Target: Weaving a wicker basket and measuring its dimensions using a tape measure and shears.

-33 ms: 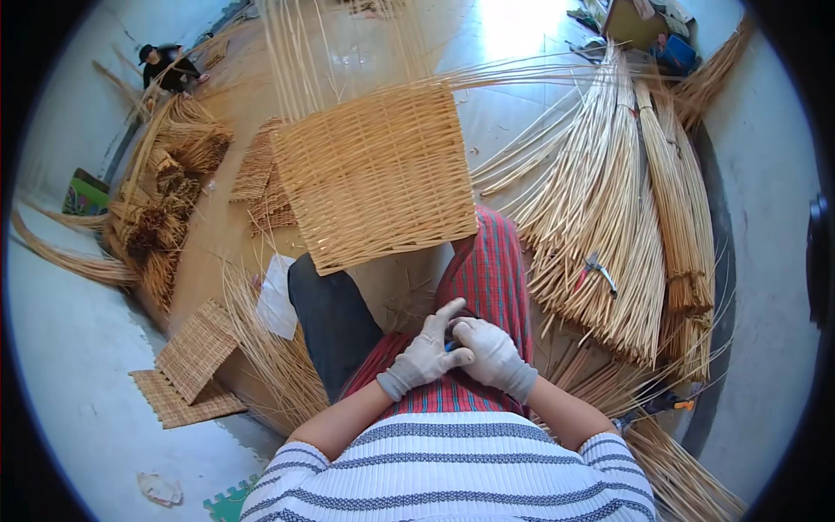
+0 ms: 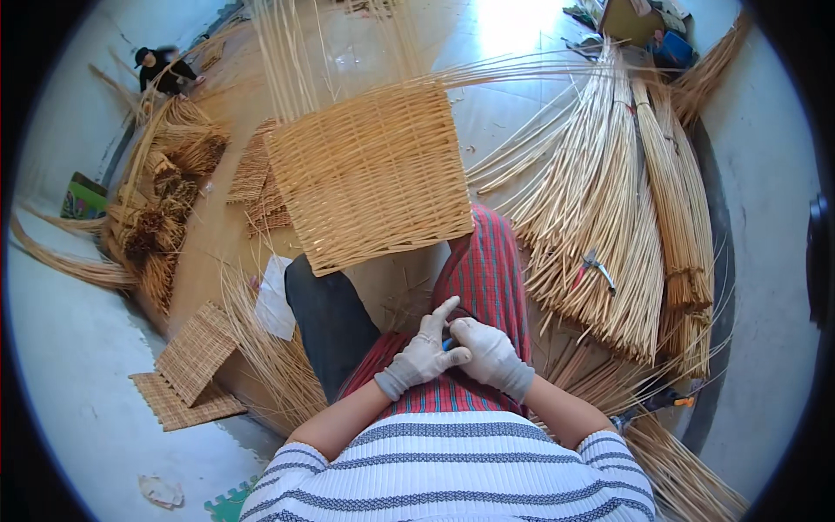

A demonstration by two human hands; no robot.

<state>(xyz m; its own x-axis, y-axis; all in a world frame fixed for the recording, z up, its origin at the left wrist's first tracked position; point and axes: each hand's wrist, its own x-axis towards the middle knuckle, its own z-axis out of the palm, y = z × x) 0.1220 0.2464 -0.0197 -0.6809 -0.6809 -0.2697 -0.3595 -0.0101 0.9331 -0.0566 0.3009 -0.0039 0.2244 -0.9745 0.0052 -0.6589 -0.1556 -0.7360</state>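
My left hand (image 2: 422, 352), in a pale grey work glove, rests low over my lap with its index finger and thumb extended. Against it lies my right hand (image 2: 491, 355), gloved the same way, with curled fingers. A small blue piece (image 2: 448, 344) shows between the hands; a dark edge curves just above it. Their grip hides the rest, so its kind cannot be told. Beyond the hands, a woven wicker panel (image 2: 374, 178) lies tilted across my knees, long loose strands running from its far side. Neither hand touches the panel.
Bundles of pale canes (image 2: 591, 200) lean at the right, with red-handled pliers (image 2: 594, 271) on them. Darker bundles (image 2: 161, 200) are heaped at the left. Woven mats (image 2: 198, 348) lie at lower left, near loose strands (image 2: 274, 357). Another person (image 2: 165, 70) sits far left.
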